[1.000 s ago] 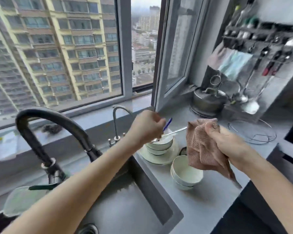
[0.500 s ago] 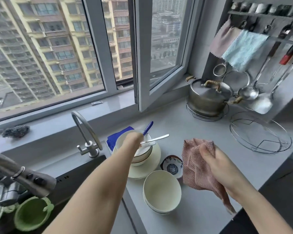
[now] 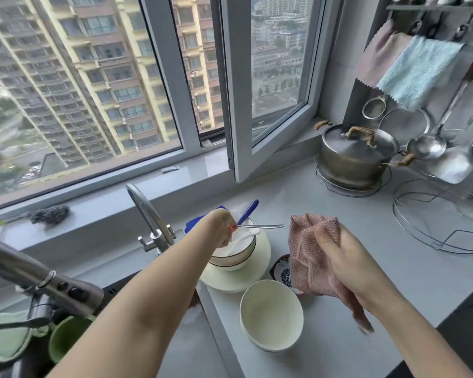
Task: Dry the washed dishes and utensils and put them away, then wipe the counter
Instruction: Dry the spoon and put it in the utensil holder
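On the bench (image 3: pixel 366 268) beside the tap (image 3: pixel 146 208), I am pinching the metal spoon (image 3: pixel 260 226) with my left grip (image 3: pixel 221 230) where it is lying across the rimmed bowl (image 3: pixel 235 259), while my right grip (image 3: pixel 350 260) is clutching the bunched pink cloth (image 3: pixel 307 257) just beside, likely ready to dry it.

- A lidded steel pot (image 3: pixel 358 156) sits on a wire stand (image 3: pixel 339 188).
- A blue cloth (image 3: pixel 418 72) hangs near it.
- A dark scrubber (image 3: pixel 49 215) lies on the windowsill (image 3: pixel 120 197).
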Motion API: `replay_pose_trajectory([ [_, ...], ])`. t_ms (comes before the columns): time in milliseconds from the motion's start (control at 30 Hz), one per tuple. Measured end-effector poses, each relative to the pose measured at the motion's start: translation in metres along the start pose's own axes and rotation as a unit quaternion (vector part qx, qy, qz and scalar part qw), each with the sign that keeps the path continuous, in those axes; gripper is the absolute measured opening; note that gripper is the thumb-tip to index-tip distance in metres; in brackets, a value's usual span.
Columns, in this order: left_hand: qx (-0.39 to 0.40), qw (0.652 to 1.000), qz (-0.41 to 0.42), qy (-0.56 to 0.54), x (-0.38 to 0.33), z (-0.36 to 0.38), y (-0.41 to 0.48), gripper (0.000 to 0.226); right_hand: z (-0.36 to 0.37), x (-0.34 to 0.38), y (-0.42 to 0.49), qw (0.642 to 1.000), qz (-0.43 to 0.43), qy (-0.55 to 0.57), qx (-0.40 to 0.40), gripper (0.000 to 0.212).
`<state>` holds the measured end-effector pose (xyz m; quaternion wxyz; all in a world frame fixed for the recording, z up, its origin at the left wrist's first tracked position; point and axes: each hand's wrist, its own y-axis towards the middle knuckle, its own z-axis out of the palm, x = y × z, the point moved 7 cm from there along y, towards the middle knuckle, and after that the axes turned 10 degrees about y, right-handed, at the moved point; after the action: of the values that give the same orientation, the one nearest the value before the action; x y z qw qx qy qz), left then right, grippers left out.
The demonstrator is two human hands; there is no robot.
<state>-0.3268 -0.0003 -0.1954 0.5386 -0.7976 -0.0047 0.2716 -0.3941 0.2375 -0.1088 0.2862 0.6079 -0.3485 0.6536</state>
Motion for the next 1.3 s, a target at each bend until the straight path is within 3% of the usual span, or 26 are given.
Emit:
replay_pose_trajectory([
  [200, 0.019, 0.993, 0.091, -0.079, 0.012, -0.007, -0.058, 0.025, 0.014, 0.020, 0.000, 0.995, -0.010, 0.091, -0.042, 0.024],
  [367, 0.070, 0.968, 0.237, 0.033, 0.040, -0.008, -0.137, 0.014, 0.088, 0.029, -0.009, 0.969, 0.067, 0.238, 0.029, 0.022],
  [467, 0.073, 0.951, 0.293, 0.075, 0.053, -0.017, -0.163, 0.024, 0.135, 0.017, -0.012, 0.987, 0.029, 0.158, 0.028, 0.021],
  [567, 0.039, 0.946, 0.309, 0.089, 0.074, -0.042, -0.177, 0.016, 0.163, 0.019, -0.014, 0.991, -0.012, 0.135, -0.023, 0.026],
  [667, 0.009, 0.944, 0.310, 0.116, 0.097, -0.073, -0.189, 0.013, 0.193, 0.026, -0.018, 0.993, -0.029, 0.112, 0.000, 0.021],
  [733, -0.015, 0.944, 0.302, 0.129, 0.112, -0.097, -0.197, 0.016, 0.210, 0.041, -0.024, 0.995, -0.093, 0.037, 0.021, 0.018],
  [800, -0.023, 0.950, 0.287, 0.124, 0.132, -0.122, -0.208, 0.019, 0.214, 0.065, -0.028, 0.983, -0.180, -0.036, -0.022, 0.017],
  [900, -0.048, 0.954, 0.280, 0.093, 0.168, -0.163, -0.222, 0.017, 0.209, 0.084, -0.029, 0.979, -0.177, 0.049, -0.088, 0.012],
  [967, -0.085, 0.946, 0.307, 0.061, 0.186, -0.190, -0.230, 0.018, 0.244, 0.081, -0.046, 0.985, -0.118, 0.127, 0.007, 0.006],
  [1033, -0.098, 0.934, 0.340, 0.046, 0.196, -0.205, -0.239, 0.020, 0.303, 0.075, -0.079, 0.975, -0.081, 0.139, 0.155, 0.011],
  [1100, -0.102, 0.927, 0.360, 0.027, 0.207, -0.217, -0.247, 0.020, 0.357, 0.077, -0.114, 0.956, -0.133, 0.096, 0.243, 0.015],
  [1233, -0.130, 0.925, 0.356, -0.020, 0.242, -0.259, -0.255, 0.018, 0.413, 0.090, -0.126, 0.951, -0.259, 0.008, 0.172, 0.015],
  [1300, -0.151, 0.923, 0.349, -0.052, 0.263, -0.284, -0.260, 0.017, 0.426, 0.100, -0.116, 0.964, -0.234, 0.044, 0.115, 0.007],
])
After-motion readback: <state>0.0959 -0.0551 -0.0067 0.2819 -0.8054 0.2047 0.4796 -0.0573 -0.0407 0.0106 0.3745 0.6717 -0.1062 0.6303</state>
